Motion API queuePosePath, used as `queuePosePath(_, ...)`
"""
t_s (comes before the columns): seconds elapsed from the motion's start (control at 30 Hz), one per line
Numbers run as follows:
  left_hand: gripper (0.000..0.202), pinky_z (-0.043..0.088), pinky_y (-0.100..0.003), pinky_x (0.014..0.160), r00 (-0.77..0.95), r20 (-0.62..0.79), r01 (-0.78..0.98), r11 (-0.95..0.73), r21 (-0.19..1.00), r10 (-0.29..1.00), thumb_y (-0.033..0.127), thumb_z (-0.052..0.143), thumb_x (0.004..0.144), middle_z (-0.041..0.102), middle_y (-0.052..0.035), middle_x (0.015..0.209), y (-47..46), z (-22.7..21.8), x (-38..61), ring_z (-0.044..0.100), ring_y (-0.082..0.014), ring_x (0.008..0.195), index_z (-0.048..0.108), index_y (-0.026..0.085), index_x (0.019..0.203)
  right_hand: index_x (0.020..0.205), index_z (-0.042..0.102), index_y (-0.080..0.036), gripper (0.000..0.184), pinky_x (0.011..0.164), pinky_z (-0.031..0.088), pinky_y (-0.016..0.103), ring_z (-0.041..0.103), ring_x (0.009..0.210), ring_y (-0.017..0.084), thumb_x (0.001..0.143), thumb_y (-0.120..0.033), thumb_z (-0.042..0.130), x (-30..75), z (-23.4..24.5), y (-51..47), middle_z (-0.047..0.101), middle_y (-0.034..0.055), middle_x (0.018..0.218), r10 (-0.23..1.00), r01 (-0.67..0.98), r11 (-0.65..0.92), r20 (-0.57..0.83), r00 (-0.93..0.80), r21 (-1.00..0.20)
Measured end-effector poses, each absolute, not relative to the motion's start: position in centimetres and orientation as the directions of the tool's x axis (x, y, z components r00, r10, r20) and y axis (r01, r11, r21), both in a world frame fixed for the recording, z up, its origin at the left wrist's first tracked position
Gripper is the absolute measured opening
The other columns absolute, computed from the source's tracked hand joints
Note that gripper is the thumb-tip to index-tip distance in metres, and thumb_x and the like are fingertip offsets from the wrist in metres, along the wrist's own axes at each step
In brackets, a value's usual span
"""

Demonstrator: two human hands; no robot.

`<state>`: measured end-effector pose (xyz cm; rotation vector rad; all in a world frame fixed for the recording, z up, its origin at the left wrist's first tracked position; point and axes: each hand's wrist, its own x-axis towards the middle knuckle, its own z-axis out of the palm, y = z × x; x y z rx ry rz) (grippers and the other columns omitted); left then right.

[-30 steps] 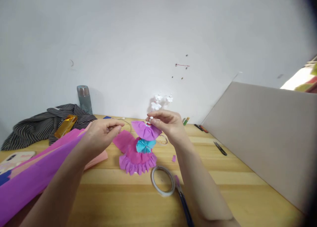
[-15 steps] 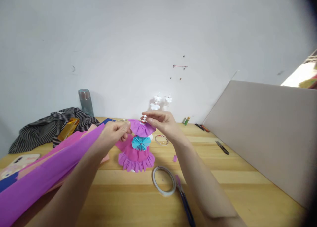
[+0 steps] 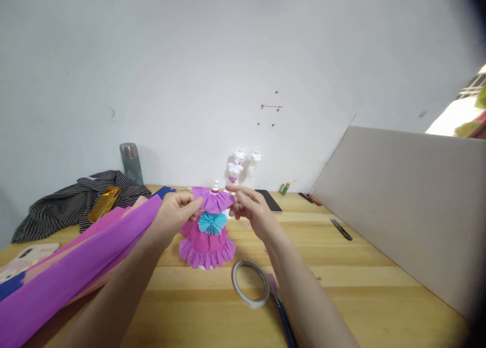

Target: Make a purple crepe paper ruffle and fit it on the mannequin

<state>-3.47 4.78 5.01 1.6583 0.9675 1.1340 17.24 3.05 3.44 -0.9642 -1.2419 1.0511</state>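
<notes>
A small mannequin in a paper dress (image 3: 207,240) stands upright on the table, pink with a purple ruffled hem and a turquoise fan-shaped bow (image 3: 212,223) at the waist. Around its shoulders lies a gathered purple paper collar (image 3: 213,200), with the white neck knob (image 3: 216,184) poking out above. My left hand (image 3: 179,209) pinches the collar's left end between thumb and fingers. On the other side, my right hand (image 3: 248,206) grips the right end, its index finger stretched out. Some of the dress's left side is hidden behind my left hand.
Long purple and pink paper sheets (image 3: 87,267) lie at the left. A tape roll (image 3: 251,283) and scissors (image 3: 284,315) sit in front. Behind stand several white mannequins (image 3: 235,170) and a black flat object (image 3: 269,200). A white panel (image 3: 402,206) rises at the right; a thermos (image 3: 131,163) stands back left.
My right hand has moved from the neck knob down to the collar's right end. The collar now spreads lower and flatter over the shoulders. The camera view has shifted slightly.
</notes>
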Motion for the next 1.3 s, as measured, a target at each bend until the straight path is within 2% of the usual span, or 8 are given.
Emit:
queuePosePath(0.3, 0.035, 0.039, -0.022, 0.055, 0.319, 0.275, 0.007, -0.292, 0.956, 0.907, 0.039, 0.066, 0.073, 0.055, 0.0001, 0.051, 5.2, 4.5, -3.8, 0.049, -0.0089, 0.052, 0.056, 0.014, 0.051, 0.081, 0.072, -0.016, 0.025, 0.044, 0.035, 0.022, 0.048, 0.043, 0.009, 0.059, -0.027, 0.075, 15.6, 4.3, 3.2, 0.056, -0.0058, 0.046, 0.946, -0.117, 0.313, 0.299, 0.123, -0.942)
queuePosePath(0.67, 0.039, 0.031, -0.02, 0.043, 0.471, 0.053, -0.259, 0.081, 0.963, 0.88, 0.044, 0.074, 0.07, 0.043, 0.0057, 0.044, 5.3, 4.7, -3.7, 0.04, -0.0064, 0.04, 0.052, 0.015, 0.056, 0.068, 0.072, -0.017, 0.01, 0.046, 0.037, 0.025, 0.047, 0.047, 0.01, 0.064, -0.024, 0.065, 15.9, 5.4, 3.1, 0.056, -0.0032, 0.051, 0.888, 0.094, 0.417, 0.427, 0.171, -0.904)
queuePosePath(0.77, 0.038, 0.029, -0.021, 0.043, 0.437, 0.084, -0.2, 0.006, 0.98, 0.895, 0.046, 0.067, 0.076, 0.043, 0.0051, 0.043, 5.3, 4.8, -4.3, 0.039, -0.0069, 0.039, 0.053, 0.015, 0.058, 0.074, 0.072, -0.018, 0.012, 0.048, 0.039, 0.026, 0.05, 0.049, 0.011, 0.068, -0.026, 0.065, 16.3, 4.9, 2.8, 0.056, -0.0029, 0.053, 0.889, 0.065, 0.443, 0.448, 0.097, -0.894)
queuePosePath(0.87, 0.034, 0.031, -0.022, 0.045, 0.405, 0.242, -0.022, -0.255, 0.967, 0.882, 0.04, 0.06, 0.083, 0.045, 0.0041, 0.047, 5.3, 5.0, -5.5, 0.039, -0.0077, 0.043, 0.053, 0.016, 0.06, 0.087, 0.072, -0.019, 0.018, 0.051, 0.041, 0.027, 0.051, 0.053, 0.012, 0.073, -0.025, 0.063, 16.7, 4.1, 2.6, 0.057, -0.002, 0.059, 0.859, 0.098, 0.504, 0.51, 0.039, -0.858)
queuePosePath(0.93, 0.019, 0.039, -0.024, 0.052, 0.371, 0.424, 0.171, -0.51, 0.843, 0.826, 0.027, 0.062, 0.081, 0.053, 0.002, 0.058, 5.3, 5.2, -6.2, 0.047, -0.0101, 0.052, 0.055, 0.016, 0.067, 0.097, 0.071, -0.02, 0.024, 0.053, 0.041, 0.027, 0.051, 0.057, 0.013, 0.075, -0.02, 0.062, 17.0, 3.6, 2.7, 0.058, -0.0007, 0.067, 0.81, 0.2, 0.573, 0.586, 0.007, -0.794)
queuePosePath(1.0, 0.003, 0.048, -0.029, 0.067, 0.381, 0.653, 0.362, -0.755, 0.546, 0.655, 0.015, 0.062, 0.079, 0.062, -0.0031, 0.079, 5.3, 5.3, -6.5, 0.057, -0.0155, 0.072, 0.059, 0.016, 0.08, 0.105, 0.068, -0.02, 0.031, 0.055, 0.04, 0.027, 0.051, 0.062, 0.013, 0.076, -0.015, 0.06, 17.1, 3.1, 2.8, 0.057, 0.0002, 0.074, 0.728, 0.333, 0.654, 0.684, -0.037, -0.679)
queuePosePath(1.13, 0.026, 0.044, -0.049, 0.101, 0.479, 0.847, 0.497, -0.867, -0.046, 0.23, 0.004, 0.056, 0.083, 0.057, -0.0128, 0.126, 5.7, 4.8, -6.0, 0.049, -0.0288, 0.123, 0.061, 0.019, 0.103, 0.111, 0.062, -0.022, 0.031, 0.057, 0.039, 0.027, 0.047, 0.062, 0.013, 0.081, -0.011, 0.06, 17.1, 2.6, 3.2, 0.048, -0.0026, 0.073, 0.554, 0.512, 0.741, 0.826, -0.101, -0.434)
queuePosePath(1.3, 0.024, 0.047, -0.048, 0.101, 0.467, 0.884, 0.461, -0.86, -0.218, 0.026, 0.006, 0.061, 0.085, 0.058, -0.0097, 0.128, 6.4, 3.7, -4.8, 0.048, -0.0276, 0.127, 0.062, 0.023, 0.102, 0.099, 0.063, -0.023, 0.021, 0.055, 0.039, 0.026, 0.048, 0.062, 0.014, 0.086, -0.008, 0.057, 16.6, 2.7, 3.0, 0.048, -0.002, 0.071, 0.407, 0.548, 0.793, 0.901, -0.153, -0.265)
